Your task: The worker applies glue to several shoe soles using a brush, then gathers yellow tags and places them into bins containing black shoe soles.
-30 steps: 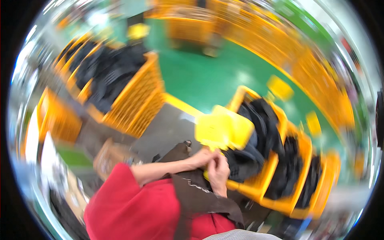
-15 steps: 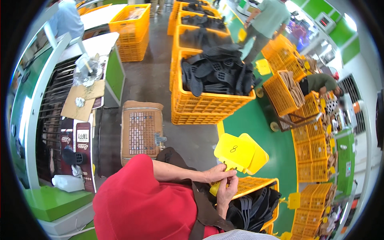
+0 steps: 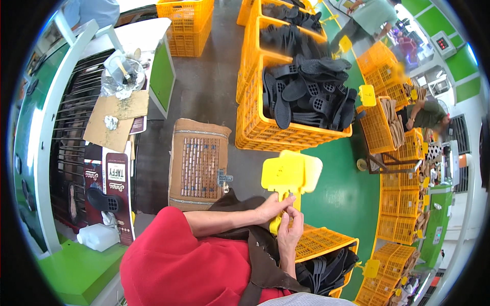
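Note:
A small bunch of overlapping yellow plastic tags (image 3: 279, 174) with narrow stems is held up in front of me. My left hand (image 3: 271, 208) is closed round the stems just below the flat plates. From below, my right hand (image 3: 290, 233) has its fingers closed at the lower part of the same stems, and a curved yellow end sticks out between both hands. Close by my right hand stands an orange crate (image 3: 326, 237) with black shoe soles (image 3: 326, 265) in it.
Stacked orange crates (image 3: 291, 135) heaped with black soles stand ahead. A brown beaded mat (image 3: 199, 166) lies left of them. A workbench with cardboard (image 3: 116, 120) and a white jug (image 3: 98, 237) is at left. Two people work at right among crates; another is at far left.
The view has shifted, so the surroundings sit farther right. The yellow tags have tilted and moved slightly left and down, with both hands keeping hold of them.

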